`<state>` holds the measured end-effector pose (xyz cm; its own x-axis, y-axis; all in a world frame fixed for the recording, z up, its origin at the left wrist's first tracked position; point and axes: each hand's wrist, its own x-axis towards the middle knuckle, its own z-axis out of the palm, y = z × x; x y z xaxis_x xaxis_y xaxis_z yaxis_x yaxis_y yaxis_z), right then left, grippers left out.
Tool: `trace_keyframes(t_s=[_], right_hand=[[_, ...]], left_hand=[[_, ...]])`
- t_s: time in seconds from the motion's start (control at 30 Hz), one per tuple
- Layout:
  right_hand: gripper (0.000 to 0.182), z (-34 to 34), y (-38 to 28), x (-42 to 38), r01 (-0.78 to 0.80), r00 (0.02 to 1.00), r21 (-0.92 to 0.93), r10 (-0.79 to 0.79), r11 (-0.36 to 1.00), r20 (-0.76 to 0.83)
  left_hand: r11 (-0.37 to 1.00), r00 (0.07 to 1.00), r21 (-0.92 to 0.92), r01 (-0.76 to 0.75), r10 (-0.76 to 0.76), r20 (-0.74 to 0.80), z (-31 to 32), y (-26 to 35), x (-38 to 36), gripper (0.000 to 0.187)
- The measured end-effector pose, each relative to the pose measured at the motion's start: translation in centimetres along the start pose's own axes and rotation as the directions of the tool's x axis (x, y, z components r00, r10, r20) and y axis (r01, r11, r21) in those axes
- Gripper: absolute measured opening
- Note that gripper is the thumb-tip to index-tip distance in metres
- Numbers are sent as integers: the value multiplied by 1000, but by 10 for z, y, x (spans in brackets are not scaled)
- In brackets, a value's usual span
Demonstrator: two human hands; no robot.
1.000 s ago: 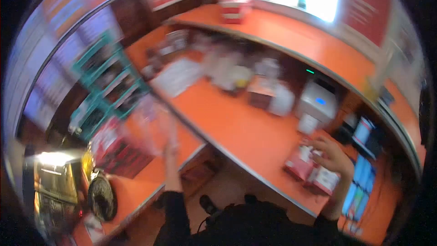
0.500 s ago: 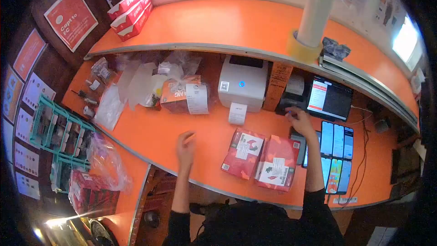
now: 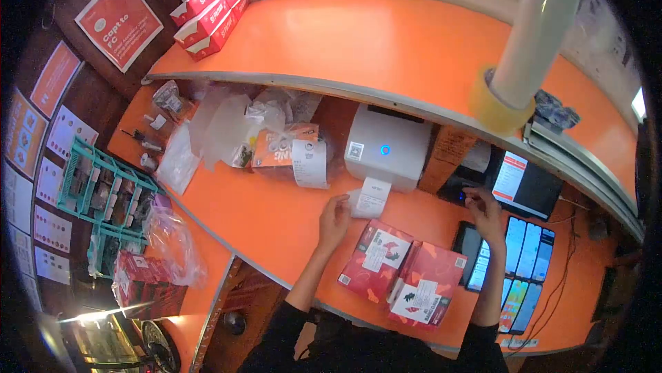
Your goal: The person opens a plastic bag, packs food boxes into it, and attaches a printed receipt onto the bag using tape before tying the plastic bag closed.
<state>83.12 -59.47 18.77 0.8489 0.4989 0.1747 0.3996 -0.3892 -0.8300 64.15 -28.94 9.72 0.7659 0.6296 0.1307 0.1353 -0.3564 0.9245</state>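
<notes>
My left hand (image 3: 336,221) is at the left edge of a printed paper label (image 3: 373,198) hanging from the white label printer (image 3: 386,149). Its fingers are bent together against the paper. Over by a small black device (image 3: 456,192) with a blue light is my right hand (image 3: 485,214), its fingers loosely bent and apart, holding nothing I can see. Between my forearms two red boxes lie side by side, a left box (image 3: 360,273) and a right box (image 3: 448,275), each with a white label on top.
Several phones (image 3: 524,252) and a tablet (image 3: 529,187) are at the right, with cables beside them. An orange bagged package (image 3: 272,149) sits left of the printer. A raised orange shelf (image 3: 358,35) runs behind, bearing a roll of wrap (image 3: 538,35). A teal rack (image 3: 86,173) stands far left.
My left hand has moved right and forward to the paper label. My right hand stays near the black device. The whole view has shifted, and more of the label shows.
</notes>
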Motion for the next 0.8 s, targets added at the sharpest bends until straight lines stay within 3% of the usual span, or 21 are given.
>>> trace_keyframes(t_s=[0.03, 0.07, 0.13, 0.2, 0.27, 0.33, 0.4, 0.43, 0.53, 0.67, 0.8], right_hand=[[21, -2, -3, 1, -33, 999, -11, 33, 999, 15], [21, -3, -8, 1, -32, 999, -6, 32, 999, 18], [21, -3, -13, 1, -64, 997, 0, 64, 998, -32], [21, -6, -15, 3, 4, 999, 17, -4, 1000, -33], [21, -13, -28, 3, -36, 999, -22, 37, 999, 14], [21, -14, -30, 3, -64, 998, -15, 64, 998, 1], [20, -17, -34, 4, -59, 998, -16, 59, 998, 11], [20, -18, -33, 4, -69, 998, -14, 70, 997, 11], [19, -19, -29, 6, -81, 996, -23, 81, 996, 25], [18, -20, -29, 11, -106, 993, -93, 110, 990, 45], [19, -20, -20, 11, -144, 988, -62, 146, 988, 45]], left_hand=[[989, 986, 94, -115, 125, -111, -1, -5, 3, 30], [989, 986, 99, -112, 123, -113, -7, 0, 7, 30], [865, 818, 476, -158, 385, -428, -26, 29, 19, 21], [866, 665, 489, -108, 428, -611, -53, 53, 49, 20], [857, 595, 506, -101, 460, -660, -93, 56, 96, 31], [906, 678, 370, -205, 404, -614, -127, 45, 148, 36], [982, 888, -108, -153, 89, -451, -158, 27, 187, 41], [983, 892, -106, -147, 85, -443, -167, 19, 204, 41], [965, 957, 35, -259, 261, -123, -191, 0, 254, 44], [967, 975, 171, -187, 163, 149, -197, 7, 292, 48], [952, 960, 272, -142, 66, 270, -191, 5, 303, 53]])
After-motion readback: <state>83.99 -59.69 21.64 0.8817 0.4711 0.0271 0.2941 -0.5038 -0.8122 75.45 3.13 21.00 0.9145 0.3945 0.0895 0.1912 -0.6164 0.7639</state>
